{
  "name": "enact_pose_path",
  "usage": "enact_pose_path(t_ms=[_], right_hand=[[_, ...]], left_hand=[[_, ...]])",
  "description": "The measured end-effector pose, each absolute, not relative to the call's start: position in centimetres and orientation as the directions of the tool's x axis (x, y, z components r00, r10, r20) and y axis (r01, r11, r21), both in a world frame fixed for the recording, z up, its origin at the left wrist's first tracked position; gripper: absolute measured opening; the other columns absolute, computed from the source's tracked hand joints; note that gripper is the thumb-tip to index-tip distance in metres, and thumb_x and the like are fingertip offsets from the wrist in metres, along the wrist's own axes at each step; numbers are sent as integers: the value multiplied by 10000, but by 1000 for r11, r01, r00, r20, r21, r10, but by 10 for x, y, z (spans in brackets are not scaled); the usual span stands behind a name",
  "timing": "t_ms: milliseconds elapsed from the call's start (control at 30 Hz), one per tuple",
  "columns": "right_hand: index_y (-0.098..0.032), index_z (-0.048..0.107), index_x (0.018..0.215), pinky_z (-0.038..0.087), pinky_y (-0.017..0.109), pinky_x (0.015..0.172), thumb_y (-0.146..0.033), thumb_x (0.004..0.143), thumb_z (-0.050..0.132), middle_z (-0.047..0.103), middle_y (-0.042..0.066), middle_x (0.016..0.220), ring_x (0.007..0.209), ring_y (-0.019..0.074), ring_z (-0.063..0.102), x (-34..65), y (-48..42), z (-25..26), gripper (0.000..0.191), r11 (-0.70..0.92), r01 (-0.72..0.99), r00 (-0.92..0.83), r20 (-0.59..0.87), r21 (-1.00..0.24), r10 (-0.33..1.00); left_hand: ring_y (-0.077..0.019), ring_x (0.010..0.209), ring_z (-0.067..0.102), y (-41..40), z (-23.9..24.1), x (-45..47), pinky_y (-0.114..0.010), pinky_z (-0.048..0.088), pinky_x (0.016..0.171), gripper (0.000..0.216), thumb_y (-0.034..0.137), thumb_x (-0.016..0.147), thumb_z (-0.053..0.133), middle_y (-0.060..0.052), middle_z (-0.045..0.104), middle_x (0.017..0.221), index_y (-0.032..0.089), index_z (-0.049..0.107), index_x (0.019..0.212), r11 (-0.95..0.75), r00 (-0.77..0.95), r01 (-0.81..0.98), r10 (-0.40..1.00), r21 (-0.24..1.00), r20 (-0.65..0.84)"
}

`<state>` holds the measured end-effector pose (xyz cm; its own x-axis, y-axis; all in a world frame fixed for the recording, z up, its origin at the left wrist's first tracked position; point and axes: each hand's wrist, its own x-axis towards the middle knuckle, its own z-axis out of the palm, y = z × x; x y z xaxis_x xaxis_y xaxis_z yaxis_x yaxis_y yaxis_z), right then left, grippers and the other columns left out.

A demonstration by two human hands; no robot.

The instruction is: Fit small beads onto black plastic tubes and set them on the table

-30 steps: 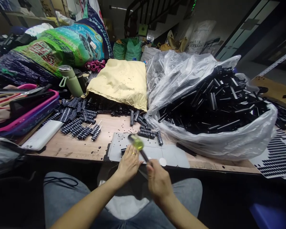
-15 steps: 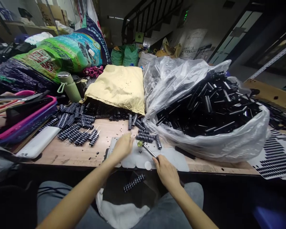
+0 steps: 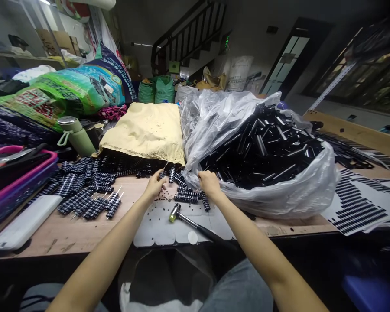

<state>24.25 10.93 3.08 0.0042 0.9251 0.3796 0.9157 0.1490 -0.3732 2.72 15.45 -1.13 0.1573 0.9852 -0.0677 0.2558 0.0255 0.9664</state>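
My left hand (image 3: 156,184) is closed over the table, its fingertips beside a black tube with pale dots (image 3: 161,175). A thin pale pin (image 3: 166,164) sticks up by these fingers; what they grip is too small to tell. At the near left edge of the plastic bag, my right hand (image 3: 209,184) is curled shut, its contents hidden. A small hammer (image 3: 189,222) with a yellow-green tip lies untouched on the white board (image 3: 149,227). Several more dotted tubes (image 3: 186,198) lie between the hands.
The clear plastic bag (image 3: 273,203) holds many glossy black tubes (image 3: 263,147). Yellow cloth (image 3: 146,130) covers a heap behind my left hand. To the left are a pile of dotted tubes (image 3: 81,182), a white case (image 3: 26,223), a pink basket (image 3: 22,188) and a green flask (image 3: 78,136).
My right hand has let go of the hammer, which now lies on the board, and moved forward to the bag's edge. My left hand has moved away from the hammer toward the yellow cloth.
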Motion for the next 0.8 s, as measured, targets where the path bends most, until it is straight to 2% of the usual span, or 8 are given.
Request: enact_pose_path(t_ms=[133, 167, 233, 300, 433, 600, 700, 800], right_hand=[[-178, 580, 911, 464, 240, 658, -301, 842, 475, 639, 34, 867, 772, 121, 593, 194, 64, 8, 175, 287, 780, -50, 402, -556, 914], [-174, 583, 893, 480, 251, 635, -323, 823, 506, 642, 38, 838, 736, 129, 603, 181, 51, 1, 182, 345, 619, -43, 408, -705, 912], [-181, 589, 879, 501, 286, 631, -358, 786, 549, 636, 35, 787, 706, 147, 610, 162, 31, -6, 204, 372, 419, -63, 382, -828, 922], [-188, 564, 1023, 488, 365, 769, -365, 681, 655, 611, 80, 979, 909, 210, 583, 152, 23, -4, 396, 393, 456, -98, 394, -798, 914], [-230, 288, 1332, 277, 466, 1020, -257, 477, 761, 296, 109, 1370, 1264, 298, 261, 153, 30, 17, 977, 465, 677, -328, 332, -570, 884], [-182, 62, 1387, 243, 429, 1052, -237, 512, 726, 189, 137, 1402, 1310, 278, 159, 153, 25, 29, 1100, 450, 619, -371, 266, -643, 890], [-188, 102, 1372, 239, 412, 1059, -341, 520, 758, 207, 134, 1400, 1308, 265, 184, 151, 16, 29, 1087, 493, 492, -410, 309, -717, 858], [-197, 140, 1360, 224, 398, 1069, -396, 496, 777, 250, 130, 1390, 1296, 256, 234, 149, 11, 30, 1092, 527, 399, -435, 351, -751, 829]], left_hand=[[-21, 376, 404, 109, -1, 18, -131, 230, 299, 408, 367, 705, 624, -23, 565, 731, 130, 522, 1022, 346, 289, -224, 917, 911, -277], [-11, 370, 381, 100, 1, 17, -122, 206, 296, 388, 365, 666, 661, -11, 553, 687, 116, 538, 937, 399, 328, -297, 896, 867, -300], [-4, 360, 348, 84, 4, 17, -112, 198, 301, 356, 335, 600, 717, 34, 502, 575, 115, 534, 812, 424, 349, -381, 889, 822, -298], [-7, 343, 332, 72, 6, 16, -115, 206, 301, 345, 307, 559, 745, 70, 445, 495, 128, 525, 755, 366, 279, -358, 920, 859, -275], [-19, 325, 334, 56, 11, 13, -138, 225, 298, 352, 349, 570, 729, 70, 458, 489, 138, 551, 788, 256, 213, -210, 954, 944, -211], [-31, 328, 363, 47, 17, 4, -132, 231, 291, 431, 493, 696, 572, 66, 480, 548, 180, 517, 988, 301, 251, -390, 944, 870, -215], [-31, 271, 286, 43, 15, 0, -130, 174, 265, 467, 492, 733, 535, 95, 416, 463, 197, 491, 1093, 376, 318, -413, 913, 830, -256], [-41, 300, 364, 39, 13, 4, -146, 259, 284, 374, 431, 740, 553, 68, 474, 488, 166, 550, 1005, 404, 269, -466, 912, 787, -309]])
